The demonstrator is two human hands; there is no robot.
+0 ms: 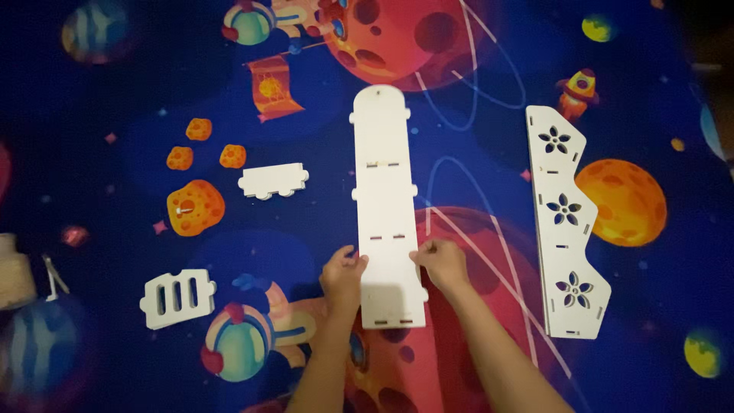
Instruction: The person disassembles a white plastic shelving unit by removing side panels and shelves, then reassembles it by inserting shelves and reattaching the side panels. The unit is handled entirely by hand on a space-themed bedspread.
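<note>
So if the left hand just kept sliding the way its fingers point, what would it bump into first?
The left hand points up and slightly right, fingertips already at the left edge of the long white panel. Going straight on, it would likely slide onto that panel first; the small white piece lies off to its left, out of line.

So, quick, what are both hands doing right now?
Left hand: gripping the long white board's left edge.
Right hand: gripping its right edge.

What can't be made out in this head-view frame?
- Long white panel: edges under the left hand and right hand are covered; grip firmness unclear.
- Pale object at the left: cut off by the frame edge, blurred.
- Top right corner: too dark to read.
</note>
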